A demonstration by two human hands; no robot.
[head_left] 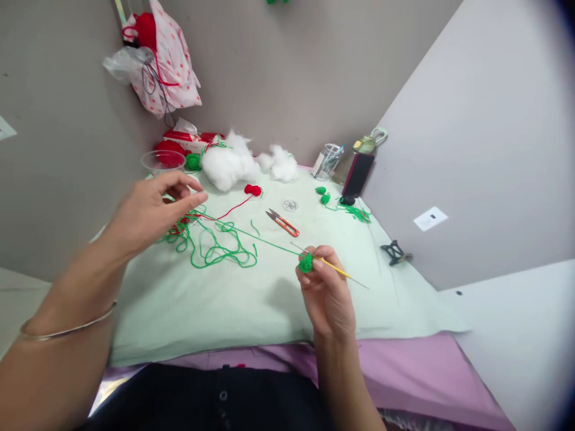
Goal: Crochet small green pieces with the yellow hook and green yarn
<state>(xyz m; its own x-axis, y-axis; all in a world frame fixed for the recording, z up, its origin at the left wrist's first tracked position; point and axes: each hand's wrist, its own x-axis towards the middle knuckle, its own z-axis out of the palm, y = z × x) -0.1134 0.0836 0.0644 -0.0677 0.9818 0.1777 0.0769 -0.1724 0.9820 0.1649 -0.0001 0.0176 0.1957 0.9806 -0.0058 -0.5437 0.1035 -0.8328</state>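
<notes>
My left hand (155, 206) is raised over the left side of the cloth, fingers curled and the thumb close to the index finger. Green yarn (258, 237) stretches in a nearly straight line from under this hand to my right hand (330, 287); the exact hold on it is partly hidden. Between the fingers of my right hand is a small green crocheted piece (306, 263), along with a crochet hook (335, 267) with a yellow handle. Loose green yarn (224, 254) lies in loops below my left hand, tangled with some red.
Orange thread snips (283, 222) lie mid-table beside a small clear ring-filled container (290, 205). White stuffing (229, 161), a clear tub (162, 161) and a tissue box (191, 140) line the back. At right are a phone (358, 175), a clear cup (328, 161) and green pieces (324, 198).
</notes>
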